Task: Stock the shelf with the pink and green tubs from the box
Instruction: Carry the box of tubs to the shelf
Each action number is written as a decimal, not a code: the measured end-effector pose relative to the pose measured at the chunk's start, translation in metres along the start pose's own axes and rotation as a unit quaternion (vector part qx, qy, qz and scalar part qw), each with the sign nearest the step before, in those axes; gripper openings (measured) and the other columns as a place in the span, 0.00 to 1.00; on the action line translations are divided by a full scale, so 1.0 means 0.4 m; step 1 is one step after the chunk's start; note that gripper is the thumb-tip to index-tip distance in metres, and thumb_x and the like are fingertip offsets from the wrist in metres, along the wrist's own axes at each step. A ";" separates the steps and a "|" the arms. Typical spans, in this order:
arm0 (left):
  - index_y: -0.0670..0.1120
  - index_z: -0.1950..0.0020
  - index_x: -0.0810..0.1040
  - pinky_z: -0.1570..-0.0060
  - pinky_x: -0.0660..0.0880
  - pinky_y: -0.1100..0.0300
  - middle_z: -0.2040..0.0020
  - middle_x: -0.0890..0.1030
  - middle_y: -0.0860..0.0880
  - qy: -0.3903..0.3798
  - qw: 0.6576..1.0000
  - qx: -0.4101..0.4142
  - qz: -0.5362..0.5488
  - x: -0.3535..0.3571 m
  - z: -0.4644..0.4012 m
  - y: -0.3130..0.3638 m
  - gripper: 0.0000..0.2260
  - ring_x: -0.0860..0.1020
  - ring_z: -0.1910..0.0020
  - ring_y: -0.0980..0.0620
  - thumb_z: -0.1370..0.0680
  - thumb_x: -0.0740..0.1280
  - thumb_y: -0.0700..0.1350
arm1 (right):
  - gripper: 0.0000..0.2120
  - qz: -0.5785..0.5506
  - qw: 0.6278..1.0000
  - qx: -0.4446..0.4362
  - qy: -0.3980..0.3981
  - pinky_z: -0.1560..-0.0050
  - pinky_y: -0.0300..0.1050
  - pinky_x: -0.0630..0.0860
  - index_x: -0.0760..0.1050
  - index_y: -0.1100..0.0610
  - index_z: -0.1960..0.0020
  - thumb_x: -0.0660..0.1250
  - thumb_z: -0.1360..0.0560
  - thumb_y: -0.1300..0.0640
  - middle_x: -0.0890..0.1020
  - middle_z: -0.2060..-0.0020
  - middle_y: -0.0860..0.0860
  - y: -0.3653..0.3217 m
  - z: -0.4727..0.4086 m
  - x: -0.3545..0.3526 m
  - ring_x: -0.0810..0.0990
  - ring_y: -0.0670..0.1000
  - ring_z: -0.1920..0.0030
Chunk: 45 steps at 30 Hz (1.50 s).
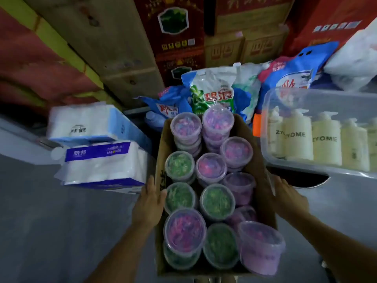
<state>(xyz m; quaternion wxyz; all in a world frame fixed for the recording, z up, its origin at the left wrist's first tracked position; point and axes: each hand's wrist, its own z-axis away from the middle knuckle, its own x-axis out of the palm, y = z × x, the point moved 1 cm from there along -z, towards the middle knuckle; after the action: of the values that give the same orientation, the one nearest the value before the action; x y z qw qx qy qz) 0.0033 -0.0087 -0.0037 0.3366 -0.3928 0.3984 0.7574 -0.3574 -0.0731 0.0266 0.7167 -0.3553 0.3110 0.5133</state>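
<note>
Nearest, at 6 o'clock, the cardboard box (163, 252) sits between both forearms, packed with lidded tubs stacked at least two deep. A pink tub (184, 229) lies at its near left corner, a green tub (218, 202) just beyond, and more pink ones fill the far end toward 12 o'clock. The box's long axis runs away from the person, 6 to 12, and the tubs stand upright, lids up.

The left hand (150, 203) lies flat against the left wall, fingers spread and pressed on the cardboard; the right hand (288, 198) clasps the right wall the same way. Neither pinches a tub.

Loaded this full, the box probably feels heavy and its walls may bow, so support low on the sides seems wise. Single tubs look light, rigid and smooth; gripping around the rim should hold.

At 9 o'clock sit tissue packs (102, 162), at 12 detergent bags (212, 92), and at 2 a clear bin (269, 127) of bottles.
</note>
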 end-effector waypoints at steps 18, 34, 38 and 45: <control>0.42 0.39 0.73 0.55 0.76 0.46 0.53 0.82 0.39 0.072 0.996 -0.016 0.046 0.119 -0.185 -0.048 0.14 0.80 0.54 0.37 0.24 0.67 0.42 | 0.17 -0.149 0.981 0.045 0.119 0.58 0.50 0.72 0.75 0.56 0.39 0.69 0.28 0.59 0.83 0.55 0.62 0.042 -0.184 0.165 0.80 0.65 0.55; 0.41 0.32 0.69 0.48 0.75 0.44 0.44 0.80 0.36 0.071 0.990 -0.063 0.109 0.012 -0.020 -0.123 0.21 0.79 0.47 0.36 0.24 0.67 0.41 | 0.18 -0.171 0.975 -0.004 0.145 0.56 0.51 0.73 0.74 0.56 0.37 0.64 0.26 0.61 0.82 0.54 0.62 -0.039 0.023 0.082 0.80 0.65 0.54; 0.40 0.33 0.71 0.48 0.75 0.49 0.46 0.81 0.38 0.065 0.987 -0.048 0.139 -0.079 0.038 -0.108 0.19 0.80 0.48 0.37 0.24 0.67 0.38 | 0.24 -0.179 0.970 -0.020 0.160 0.58 0.47 0.69 0.75 0.54 0.39 0.57 0.33 0.52 0.83 0.56 0.60 -0.059 0.098 0.017 0.81 0.64 0.55; 0.42 0.32 0.72 0.41 0.74 0.53 0.40 0.79 0.42 0.052 0.985 0.001 0.163 -0.270 0.136 -0.038 0.20 0.78 0.42 0.44 0.24 0.67 0.41 | 0.27 -0.184 0.965 -0.002 0.185 0.57 0.49 0.69 0.75 0.52 0.37 0.58 0.36 0.51 0.83 0.55 0.61 -0.065 0.270 -0.121 0.80 0.65 0.54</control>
<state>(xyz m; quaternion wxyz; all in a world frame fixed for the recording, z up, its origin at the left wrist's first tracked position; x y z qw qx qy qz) 0.0481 0.0242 0.1047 0.1875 -0.3609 0.4746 0.7806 -0.3373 -0.0144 0.1304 0.7281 -0.4965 0.3660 0.2989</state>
